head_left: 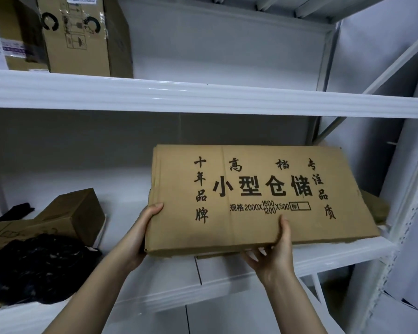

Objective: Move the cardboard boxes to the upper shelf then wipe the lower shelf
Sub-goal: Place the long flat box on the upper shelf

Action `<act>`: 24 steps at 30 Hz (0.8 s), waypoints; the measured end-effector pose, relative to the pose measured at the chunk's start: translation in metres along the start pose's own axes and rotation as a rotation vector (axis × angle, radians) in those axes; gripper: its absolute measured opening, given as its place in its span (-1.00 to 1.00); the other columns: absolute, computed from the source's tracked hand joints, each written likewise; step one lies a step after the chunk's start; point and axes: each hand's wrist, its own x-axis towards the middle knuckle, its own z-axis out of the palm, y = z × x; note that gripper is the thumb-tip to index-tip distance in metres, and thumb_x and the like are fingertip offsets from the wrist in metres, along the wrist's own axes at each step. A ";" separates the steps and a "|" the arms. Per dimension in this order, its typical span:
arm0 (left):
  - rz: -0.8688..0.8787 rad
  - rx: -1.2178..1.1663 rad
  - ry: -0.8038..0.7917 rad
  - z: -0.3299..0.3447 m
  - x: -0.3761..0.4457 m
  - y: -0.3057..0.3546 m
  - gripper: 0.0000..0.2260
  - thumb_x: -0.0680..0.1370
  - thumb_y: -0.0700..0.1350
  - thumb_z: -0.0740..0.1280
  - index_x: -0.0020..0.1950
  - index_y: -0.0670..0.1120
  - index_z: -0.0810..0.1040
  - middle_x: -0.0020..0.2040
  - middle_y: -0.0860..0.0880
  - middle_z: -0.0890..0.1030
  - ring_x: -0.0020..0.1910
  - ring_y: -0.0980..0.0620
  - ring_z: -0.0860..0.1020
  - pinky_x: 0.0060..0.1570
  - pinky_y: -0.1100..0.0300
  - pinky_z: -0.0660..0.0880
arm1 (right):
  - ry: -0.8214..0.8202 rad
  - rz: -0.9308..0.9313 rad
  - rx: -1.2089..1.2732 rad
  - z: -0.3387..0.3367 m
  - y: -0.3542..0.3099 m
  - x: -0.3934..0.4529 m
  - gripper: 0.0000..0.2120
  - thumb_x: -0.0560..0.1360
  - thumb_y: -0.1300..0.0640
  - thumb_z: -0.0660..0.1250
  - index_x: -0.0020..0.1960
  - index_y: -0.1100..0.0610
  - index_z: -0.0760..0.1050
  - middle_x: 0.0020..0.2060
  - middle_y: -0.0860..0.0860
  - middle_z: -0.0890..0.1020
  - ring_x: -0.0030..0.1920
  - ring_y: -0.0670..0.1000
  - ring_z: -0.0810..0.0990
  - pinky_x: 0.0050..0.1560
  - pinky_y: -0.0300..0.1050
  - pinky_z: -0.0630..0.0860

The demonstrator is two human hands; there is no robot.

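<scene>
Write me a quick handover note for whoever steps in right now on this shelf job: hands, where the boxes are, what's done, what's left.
Left hand grips the near left corner of the flattened printed cardboard; right hand holds its front edge, thumb on top.
The cardboard is tilted up at the right end of the lower shelf, with more cardboard beneath it.
Two upright boxes stand at the left of the upper shelf.
A small brown box and a black bundle lie at the lower shelf's left.
Left: lift this cardboard up, move the remaining boxes, then wipe the lower shelf. No cloth identifiable.

Head camera looks forward and down, close to the shelf (203, 95)
</scene>
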 end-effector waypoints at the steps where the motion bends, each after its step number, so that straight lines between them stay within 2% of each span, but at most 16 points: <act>1: 0.020 -0.002 -0.001 -0.002 -0.003 -0.003 -0.47 0.33 0.23 0.32 0.27 0.09 0.45 0.12 -0.05 0.64 0.11 -0.09 0.58 -0.09 0.00 0.52 | 0.015 -0.019 0.025 -0.005 0.002 -0.002 -0.30 0.37 -0.31 0.36 0.38 0.00 0.31 0.16 0.11 0.53 0.09 0.18 0.53 0.09 0.24 0.53; 4: 0.090 0.017 -0.003 -0.009 -0.010 -0.007 -0.45 0.35 0.21 0.30 0.32 0.13 0.39 0.18 -0.04 0.59 0.11 -0.09 0.58 -0.15 0.00 0.54 | 0.040 -0.112 0.096 -0.018 0.008 -0.010 -0.36 0.40 -0.28 0.34 0.38 -0.05 0.31 0.16 0.10 0.56 0.11 0.20 0.55 0.12 0.28 0.52; 8: 0.148 0.010 0.000 -0.014 -0.020 -0.008 -0.42 0.35 0.15 0.28 0.37 0.10 0.36 0.19 -0.07 0.58 0.10 -0.12 0.57 -0.13 0.00 0.53 | 0.047 -0.235 0.137 -0.025 0.015 -0.022 -0.49 0.45 -0.30 0.25 0.34 -0.13 0.39 0.08 -0.01 0.64 0.12 0.09 0.58 0.12 0.13 0.53; 12: 0.186 -0.003 -0.008 -0.011 -0.030 -0.007 -0.35 0.37 0.12 0.31 0.45 0.07 0.28 0.25 -0.08 0.53 0.14 -0.15 0.53 -0.08 -0.04 0.51 | 0.007 -0.362 0.135 -0.026 0.016 -0.031 -0.40 0.31 -0.41 0.25 0.29 -0.20 0.41 0.00 -0.12 0.68 0.10 0.00 0.60 -0.02 0.01 0.55; 14: 0.206 -0.001 -0.022 -0.008 -0.033 -0.001 -0.31 0.35 0.08 0.36 0.46 0.06 0.26 0.25 -0.09 0.52 0.15 -0.15 0.52 -0.06 -0.05 0.50 | 0.008 -0.424 0.128 -0.025 0.013 -0.033 -0.33 0.25 -0.44 0.25 0.31 -0.21 0.40 0.03 -0.13 0.68 0.09 -0.03 0.61 0.00 0.01 0.55; 15: 0.216 -0.001 -0.031 -0.006 -0.034 0.002 -0.31 0.33 0.09 0.32 0.45 0.05 0.26 0.25 -0.09 0.52 0.14 -0.16 0.52 -0.07 -0.05 0.50 | -0.001 -0.452 0.140 -0.024 0.010 -0.035 -0.35 0.26 -0.45 0.24 0.30 -0.23 0.41 0.04 -0.14 0.68 0.08 -0.04 0.62 -0.01 0.00 0.55; 18: 0.245 0.016 -0.058 0.000 -0.039 0.013 -0.19 0.19 0.16 0.36 0.43 0.07 0.28 0.22 -0.08 0.54 0.11 -0.15 0.55 -0.11 -0.03 0.51 | 0.023 -0.515 0.164 -0.020 0.002 -0.041 -0.62 0.40 -0.40 0.19 0.14 -0.28 0.47 -0.06 -0.19 0.70 -0.05 -0.13 0.68 -0.11 -0.09 0.54; 20: 0.287 0.042 -0.065 0.007 -0.044 0.022 -0.15 0.14 0.19 0.36 0.43 0.06 0.30 0.19 -0.05 0.57 0.09 -0.12 0.57 -0.13 0.00 0.52 | 0.024 -0.560 0.179 -0.018 -0.003 -0.044 -0.69 0.47 -0.35 0.17 0.10 -0.26 0.48 -0.08 -0.20 0.70 -0.11 -0.17 0.68 -0.13 -0.11 0.53; 22: 0.304 0.040 -0.073 0.010 -0.047 0.030 -0.22 0.18 0.17 0.36 0.40 0.06 0.34 0.19 -0.03 0.57 0.09 -0.10 0.56 -0.13 0.02 0.51 | 0.025 -0.580 0.182 -0.014 -0.010 -0.051 -0.69 0.48 -0.34 0.17 0.10 -0.23 0.50 -0.08 -0.20 0.70 -0.11 -0.18 0.68 -0.12 -0.13 0.52; 24: 0.313 0.030 -0.094 0.013 -0.049 0.034 -0.36 0.29 0.05 0.38 0.36 0.07 0.35 0.20 -0.03 0.55 0.11 -0.10 0.55 -0.11 0.02 0.49 | 0.003 -0.591 0.196 -0.011 -0.018 -0.058 -0.66 0.48 -0.33 0.17 0.12 -0.20 0.52 -0.06 -0.19 0.70 -0.06 -0.16 0.68 -0.10 -0.14 0.52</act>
